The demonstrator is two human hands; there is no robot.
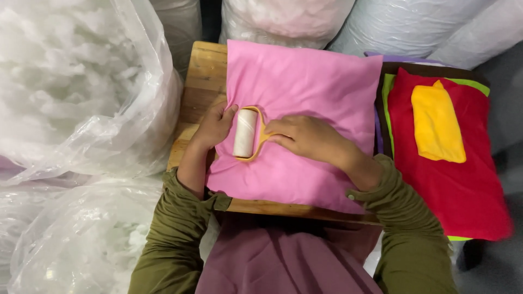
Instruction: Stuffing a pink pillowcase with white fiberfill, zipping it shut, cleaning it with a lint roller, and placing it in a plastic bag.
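Head view, looking straight down: a plump pink fabric cushion (pixel 305 109) is seen lying flat on a worn wooden board table (pixel 202 76), filling most of it. A white lint roller with a yellow plastic frame and handle (pixel 244 133) is laid on the cushion's left half, roller axis running near-to-far. The right hand (pixel 305 136) is closed around the handle, fingers wrapped over it. The left hand (pixel 215 128) is spread flat at the cushion's left edge, thumb touching the roller's far end, fingers loose and gripping nothing; the fabric is pinned by it. Both forearms are covered by olive green sleeves (pixel 403 218). To the right of the table, a stack of flat fabric covers is noted: a red cover (pixel 457 185) on top, a smaller yellow cloth piece (pixel 436 122) lying on it, green, brown and purple edges showing beneath. Large clear plastic bags of white fibre stuffing (pixel 76 87) are piled to the left and along the far side. Judged step: the cushion face is being rolled clean, with the left portion in hand. The next pass would call for steady downward pressure on the handle while the fabric is kept taut by the flat hand, so that no wrinkles are dragged up.
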